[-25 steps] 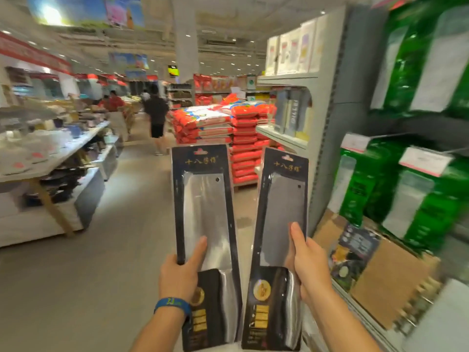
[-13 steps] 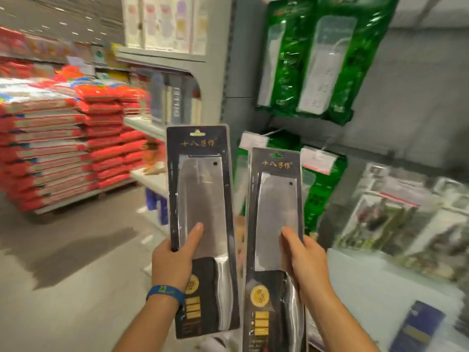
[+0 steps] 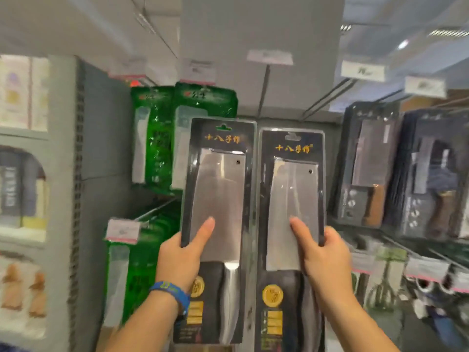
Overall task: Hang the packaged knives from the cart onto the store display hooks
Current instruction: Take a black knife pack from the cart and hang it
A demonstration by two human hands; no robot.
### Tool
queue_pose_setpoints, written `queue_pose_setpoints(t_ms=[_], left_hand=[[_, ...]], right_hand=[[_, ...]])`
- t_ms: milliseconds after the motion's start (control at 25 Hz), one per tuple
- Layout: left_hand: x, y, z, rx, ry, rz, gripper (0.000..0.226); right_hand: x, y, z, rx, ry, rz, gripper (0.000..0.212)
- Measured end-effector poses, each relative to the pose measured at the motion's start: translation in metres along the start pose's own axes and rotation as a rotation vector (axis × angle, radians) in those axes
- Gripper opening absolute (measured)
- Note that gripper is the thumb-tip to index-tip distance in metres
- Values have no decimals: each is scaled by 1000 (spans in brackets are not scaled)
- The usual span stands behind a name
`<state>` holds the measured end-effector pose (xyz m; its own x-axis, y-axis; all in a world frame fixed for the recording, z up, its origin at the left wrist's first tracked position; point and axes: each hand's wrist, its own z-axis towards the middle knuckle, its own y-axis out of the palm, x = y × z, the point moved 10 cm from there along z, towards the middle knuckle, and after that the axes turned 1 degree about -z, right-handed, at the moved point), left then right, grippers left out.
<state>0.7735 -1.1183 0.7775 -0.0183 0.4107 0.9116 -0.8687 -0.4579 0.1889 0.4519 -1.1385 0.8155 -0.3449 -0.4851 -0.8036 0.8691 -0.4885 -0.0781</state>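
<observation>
The left hand (image 3: 181, 257) gripped the left packaged knife (image 3: 218, 189) by its left edge, thumb pressed on the front; the right hand (image 3: 326, 262) gripped the right packaged knife (image 3: 291, 204) by its right edge. Both stood upright, side by side, below 2 display hooks (image 3: 263, 90).

Left hand (image 3: 180, 260), right hand (image 3: 328, 261) aloft (thumbs extended)

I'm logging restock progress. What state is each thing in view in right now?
Left packaged cleaver: upright, held in the left hand, not hung.
Right packaged cleaver: upright, held in the right hand, not hung.
Centre display hook: bare, price tag at its tip.
Green packaged knives: hanging on hooks.
Dark packaged knives: hanging on hooks at right.
</observation>
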Motion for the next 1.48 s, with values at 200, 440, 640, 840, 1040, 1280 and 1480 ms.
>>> queue_pose_setpoints(t_ms=[200,440,640,840,1040,1280,1480], left_hand=[[56,57,53,3,89,-72,52],[71,43,88,49,129,-25,72],[90,43,109,3,188,-1,66],[101,72,127,-88,259,26,65],[101,96,139,-162,291,25,66],[88,114,140,-227,283,-2,58],[83,122,152,-272,248,20,81]], right_hand=[[-48,-14,82,76,-148,-70,76],[-75,-1,114,101,-222,-93,68],[-106,-5,125,212,-328,-50,68],[-135,-18,143,322,-370,-125,70],[-121,-22,138,328,-323,-162,77],[-114,-17,127,296,-266,-161,78],[-116,-13,126,278,-276,-145,90]])
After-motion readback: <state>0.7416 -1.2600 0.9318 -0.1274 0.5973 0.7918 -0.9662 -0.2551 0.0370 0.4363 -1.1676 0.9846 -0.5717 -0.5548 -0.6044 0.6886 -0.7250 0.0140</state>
